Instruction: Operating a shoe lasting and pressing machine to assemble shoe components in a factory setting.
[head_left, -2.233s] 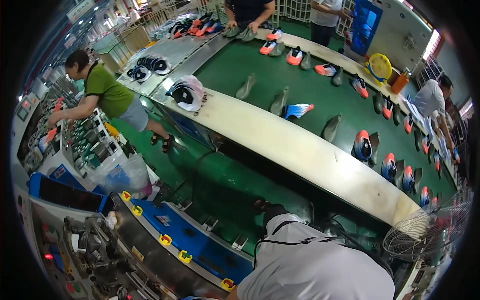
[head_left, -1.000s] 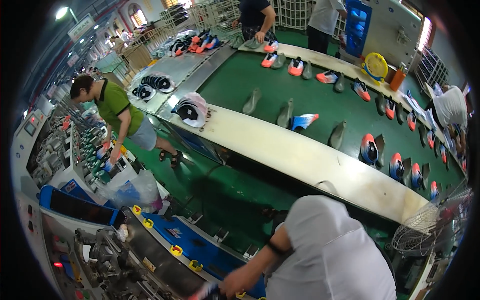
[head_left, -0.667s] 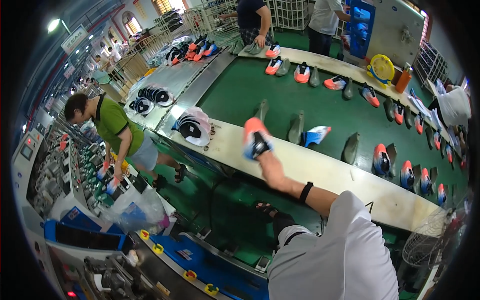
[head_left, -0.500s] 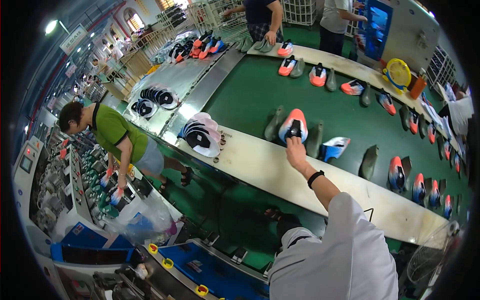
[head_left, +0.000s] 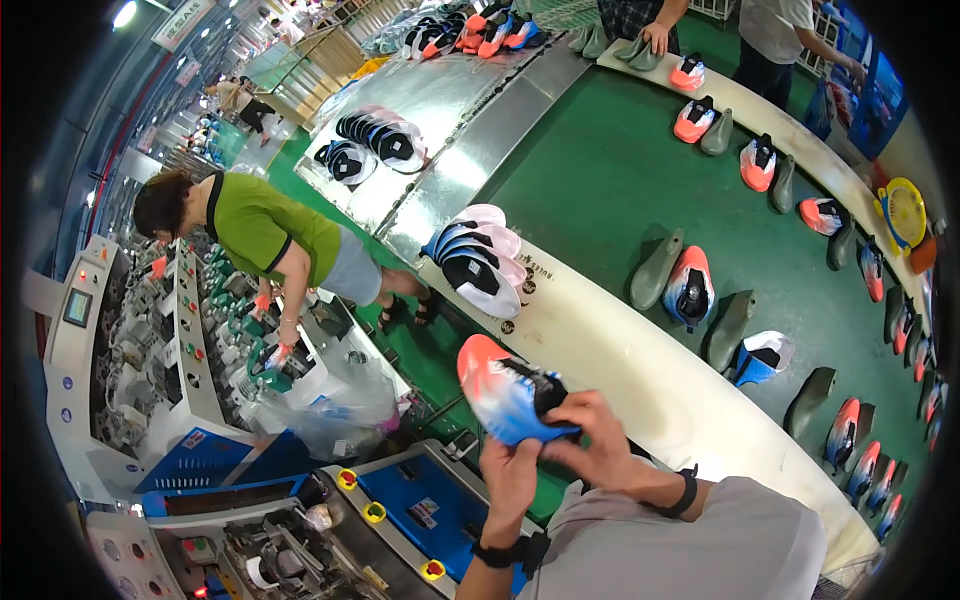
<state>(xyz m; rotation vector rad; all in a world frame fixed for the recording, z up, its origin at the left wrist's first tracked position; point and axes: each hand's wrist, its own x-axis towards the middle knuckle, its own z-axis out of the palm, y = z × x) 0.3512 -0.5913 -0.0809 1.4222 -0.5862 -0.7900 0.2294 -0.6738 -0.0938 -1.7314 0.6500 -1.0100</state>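
Both hands hold an orange-to-blue shoe upper (head_left: 505,395) close in front of me. My left hand (head_left: 510,472) grips it from below at the heel end. My right hand (head_left: 592,442) clasps its opening from the right. Each wrist wears a black band. Beyond the upper runs a cream counter edge (head_left: 620,360), and past that a green conveyor belt (head_left: 600,170). On the belt an orange, white and blue shoe (head_left: 688,285) stands beside a grey last (head_left: 655,270). A stack of pink, white and black uppers (head_left: 475,260) lies on the counter's left end.
A person in a green shirt (head_left: 265,230) bends over a machine bench at the left. A blue machine with yellow buttons (head_left: 420,500) sits below my hands. Several more shoes and grey lasts line the belt, and other people stand at its far side (head_left: 780,30).
My right arm was stretched out to the belt with an orange shoe. Now it is drawn back, and both hands hold an orange-and-blue upper close to me.
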